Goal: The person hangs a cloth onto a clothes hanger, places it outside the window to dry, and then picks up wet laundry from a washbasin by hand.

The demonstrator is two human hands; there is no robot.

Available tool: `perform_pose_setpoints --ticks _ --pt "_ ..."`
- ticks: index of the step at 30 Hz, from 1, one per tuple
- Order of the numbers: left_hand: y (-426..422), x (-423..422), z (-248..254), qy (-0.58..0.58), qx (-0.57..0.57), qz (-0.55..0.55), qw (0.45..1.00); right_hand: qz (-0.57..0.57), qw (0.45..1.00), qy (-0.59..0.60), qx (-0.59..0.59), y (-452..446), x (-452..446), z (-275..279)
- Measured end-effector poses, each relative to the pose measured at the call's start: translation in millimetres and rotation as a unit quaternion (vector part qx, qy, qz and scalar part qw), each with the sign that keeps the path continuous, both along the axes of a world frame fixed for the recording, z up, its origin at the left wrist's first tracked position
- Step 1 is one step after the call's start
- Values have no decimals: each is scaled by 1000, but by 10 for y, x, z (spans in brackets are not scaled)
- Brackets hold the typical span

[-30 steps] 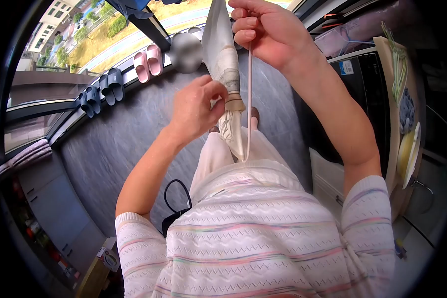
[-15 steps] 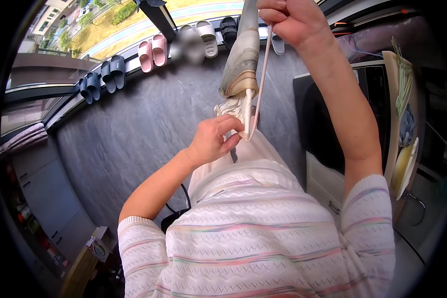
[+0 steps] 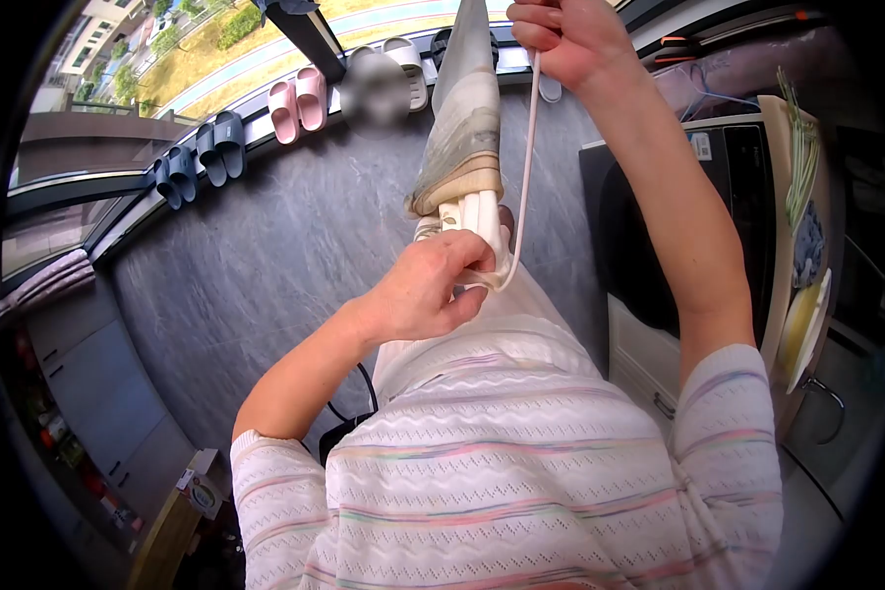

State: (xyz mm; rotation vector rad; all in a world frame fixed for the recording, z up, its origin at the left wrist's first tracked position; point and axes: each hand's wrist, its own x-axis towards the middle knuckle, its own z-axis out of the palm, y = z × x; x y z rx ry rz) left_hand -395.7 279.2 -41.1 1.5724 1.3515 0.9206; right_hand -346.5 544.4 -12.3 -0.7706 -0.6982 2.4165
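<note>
A long grey and beige cloth bundle (image 3: pixel 467 118) hangs in front of my body, with a tan band near its lower part and whitish folded fabric below the band. At the lower end of this fabric, my left hand (image 3: pixel 433 285) is closed, pinching it between thumb and fingers. A thin pale pink cord (image 3: pixel 528 167) runs from that lower end up to my right hand (image 3: pixel 575 39). The right hand is closed round the cord's upper part at the top of the view. What else the right fingers hold is cut off by the frame's edge.
Pink slippers (image 3: pixel 297 105), dark blue slippers (image 3: pixel 220 147) and white slippers (image 3: pixel 404 71) stand along the window ledge. A black-fronted appliance (image 3: pixel 649 236) is on the right, near green stems (image 3: pixel 801 157). Grey cabinets (image 3: pixel 103 354) stand at the left.
My left hand has moved down from beside the bundle's band to the fabric's lower end and pinched it. The right hand has shifted right, and the bundle's lower part looks wider.
</note>
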Motion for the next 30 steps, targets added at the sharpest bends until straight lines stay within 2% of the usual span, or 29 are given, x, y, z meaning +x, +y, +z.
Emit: perform_pose_setpoints --ticks 4,7,10,13,16,22,26,29,30 --pt "-39 48 111 184 67 65 978 6 1000 -2 -23 10 -75 -74" --pt "-57 2 72 269 72 33 960 18 1000 -9 -24 4 -108 -143" --pt "-42 -34 52 234 111 21 966 22 999 -22 -11 -40 -159 -176" --pt "6 -122 108 271 86 -46 958 20 999 -32 3 -84 -187 -181" --pt "26 -163 120 252 79 -58 963 27 999 -28 6 -97 -217 -179" --pt "152 -140 79 211 103 -7 972 25 999 -42 5 -134 -296 -158" --pt "245 -125 -82 132 10 108 985 31 999 -39 0 -199 -350 -154" --pt "264 -126 -180 2 -189 151 970 60 998 -19 -10 -252 -383 -205" --pt "265 -131 -163 14 -195 147 970 63 998 -18 -11 -273 -392 -210"
